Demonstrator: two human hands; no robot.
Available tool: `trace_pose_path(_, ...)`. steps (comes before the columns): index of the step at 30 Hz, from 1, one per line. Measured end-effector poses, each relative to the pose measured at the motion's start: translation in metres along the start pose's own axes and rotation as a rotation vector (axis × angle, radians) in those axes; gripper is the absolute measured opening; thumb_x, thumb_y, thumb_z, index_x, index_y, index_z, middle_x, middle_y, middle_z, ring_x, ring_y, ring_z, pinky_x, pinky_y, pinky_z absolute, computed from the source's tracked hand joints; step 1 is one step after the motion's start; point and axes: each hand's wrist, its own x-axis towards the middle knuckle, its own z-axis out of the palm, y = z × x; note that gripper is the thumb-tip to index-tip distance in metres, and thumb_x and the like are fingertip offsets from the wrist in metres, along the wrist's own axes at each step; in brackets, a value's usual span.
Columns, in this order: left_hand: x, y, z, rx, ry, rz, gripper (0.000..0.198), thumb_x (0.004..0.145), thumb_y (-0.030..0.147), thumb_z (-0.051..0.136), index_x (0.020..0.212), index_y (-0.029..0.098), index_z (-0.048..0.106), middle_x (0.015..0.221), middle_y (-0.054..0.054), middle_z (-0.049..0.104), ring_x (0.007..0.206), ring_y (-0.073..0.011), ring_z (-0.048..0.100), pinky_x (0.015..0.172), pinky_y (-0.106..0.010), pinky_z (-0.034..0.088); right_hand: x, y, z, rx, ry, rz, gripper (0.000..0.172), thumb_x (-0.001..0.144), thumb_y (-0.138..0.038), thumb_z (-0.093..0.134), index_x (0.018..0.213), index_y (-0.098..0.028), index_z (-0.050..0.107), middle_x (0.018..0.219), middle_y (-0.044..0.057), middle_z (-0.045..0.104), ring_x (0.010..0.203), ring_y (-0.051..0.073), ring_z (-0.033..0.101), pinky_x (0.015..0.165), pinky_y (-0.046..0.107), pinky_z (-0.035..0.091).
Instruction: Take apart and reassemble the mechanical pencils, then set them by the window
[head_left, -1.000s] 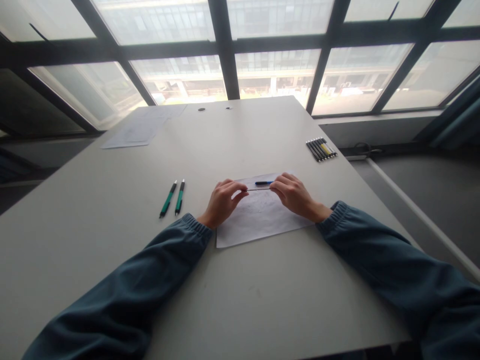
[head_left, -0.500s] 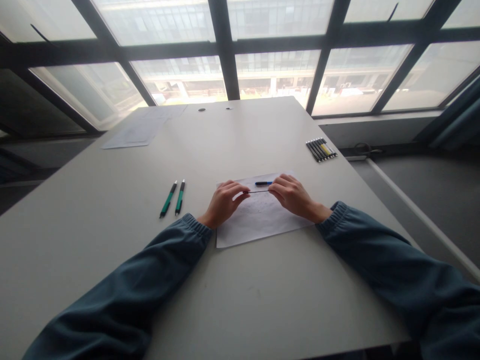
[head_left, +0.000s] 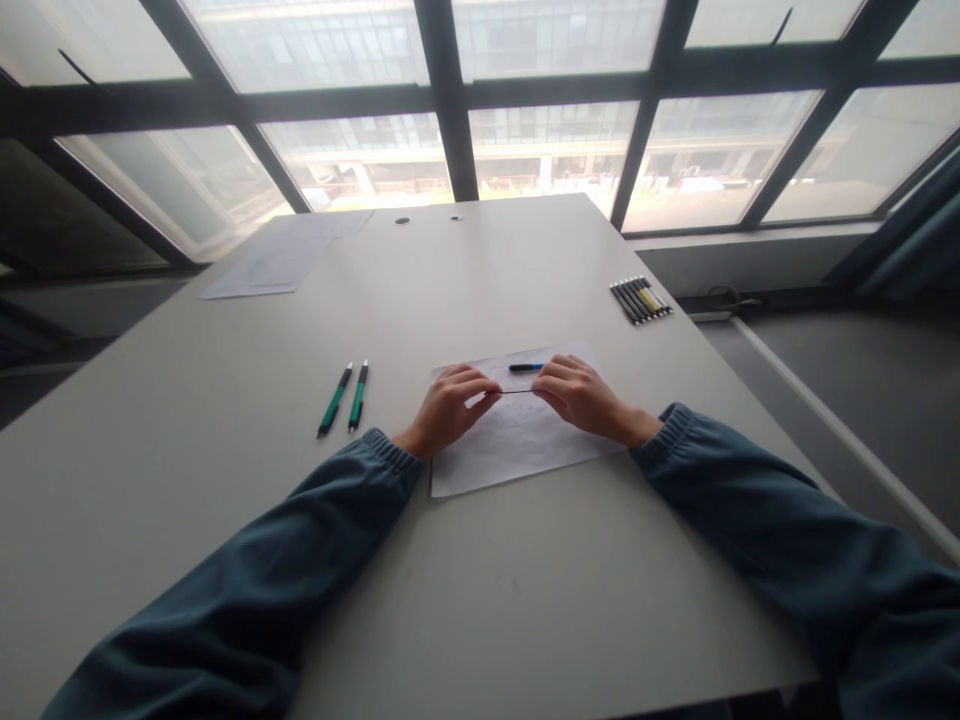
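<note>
While hovering over the sheet of paper (head_left: 517, 455), pinching a thin dark rod (head_left: 517, 391) between left hand (head_left: 452, 405) and right hand (head_left: 581, 400). Apparently steadying or adjusting it; next, probably calling for even finger pressure. Since half a second ago, drawn slightly toward the sheet's near edge.

At the frame's centre, a sheet of paper (head_left: 517, 460) lies on the table (head_left: 187, 430); over it, a thin stick (head_left: 516, 392) spans from left hand (head_left: 450, 405) to right hand (head_left: 581, 400), with a single pen (head_left: 523, 368) just behind. Two pens (head_left: 334, 400) lie left of the sheet, a pen row (head_left: 640, 299) right of centre, loose papers (head_left: 259, 265) upper left, windows (head_left: 555, 150) along the top.
</note>
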Motion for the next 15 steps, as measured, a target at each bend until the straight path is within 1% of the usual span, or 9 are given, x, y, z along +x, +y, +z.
trace_pose_path(5,0.0011,0.0033,-0.0017,0.025,-0.001,-0.048,0.015,0.098,0.032,0.061,0.095,0.023,0.073,0.092,-0.004,0.074,0.089,-0.0181,0.064,0.088,-0.035,0.051,0.0002,-0.0002,0.0003,0.022,-0.025,0.023,0.022,0.103,-0.023,0.050,0.092,-0.021,0.068,0.091,0.006,0.069,0.090,0.021,0.057,0.081,0.036,0.042)
trace_pose_path(9,0.0022,0.0042,-0.0029,0.044,0.005,-0.073,0.018,0.098,0.033,0.059,0.093,0.023,0.074,0.091,-0.004,0.074,0.089,-0.0191,0.063,0.086,-0.036,0.051,0.0005,-0.0012,0.0003,0.026,-0.030,0.046,0.020,0.102,-0.029,0.053,0.094,-0.022,0.070,0.092,0.007,0.070,0.092,0.022,0.058,0.082,0.037,0.042)
trace_pose_path(11,0.0023,0.0038,-0.0030,0.045,0.020,-0.075,0.018,0.098,0.032,0.060,0.093,0.023,0.073,0.091,-0.004,0.074,0.089,-0.0191,0.063,0.086,-0.035,0.051,0.0005,-0.0011,0.0004,0.015,0.030,0.113,0.022,0.103,-0.030,0.052,0.093,-0.022,0.070,0.092,0.007,0.070,0.092,0.022,0.058,0.084,0.038,0.042)
trace_pose_path(15,0.0020,0.0029,-0.0028,0.034,0.029,-0.071,0.016,0.098,0.031,0.061,0.093,0.023,0.073,0.091,-0.004,0.075,0.089,-0.0187,0.063,0.086,-0.034,0.051,-0.0001,0.0039,0.0021,-0.005,0.206,0.338,0.025,0.104,-0.024,0.045,0.101,-0.020,0.070,0.094,0.008,0.070,0.092,0.024,0.058,0.086,0.039,0.042)
